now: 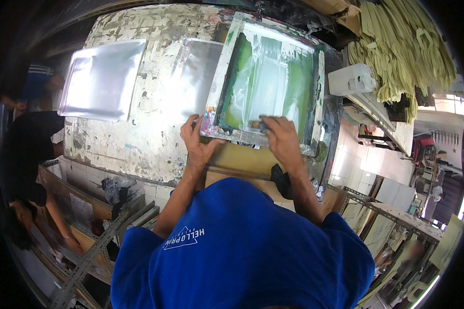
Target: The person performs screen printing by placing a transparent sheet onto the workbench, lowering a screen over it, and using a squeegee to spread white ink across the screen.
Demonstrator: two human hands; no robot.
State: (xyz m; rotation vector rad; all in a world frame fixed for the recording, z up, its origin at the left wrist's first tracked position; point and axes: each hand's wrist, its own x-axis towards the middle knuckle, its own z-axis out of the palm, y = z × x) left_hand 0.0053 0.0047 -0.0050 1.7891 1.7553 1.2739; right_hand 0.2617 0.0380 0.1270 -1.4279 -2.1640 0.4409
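Note:
A screen-printing frame (319,98) with green mesh lies tilted on the paint-stained table, white ink streaked over the middle of its mesh. At its near left corner is my left hand (197,141), fingers apart, the thumb against the frame's near edge. My right hand (281,135) is over the near end of the mesh, its fingers curled round a small brownish piece (257,124). The hand covers most of that piece, so its kind is unclear. A shiny, silvery translucent sheet (198,72) lies partly under the frame's left side.
Another shiny sheet (104,80) lies on the left of the stained table (157,139). A whitish plastic container (351,80) stands right of the frame, below hanging yellow-green bags (397,46). A person in dark clothes (28,154) is at the left. Metal racks (93,262) flank me.

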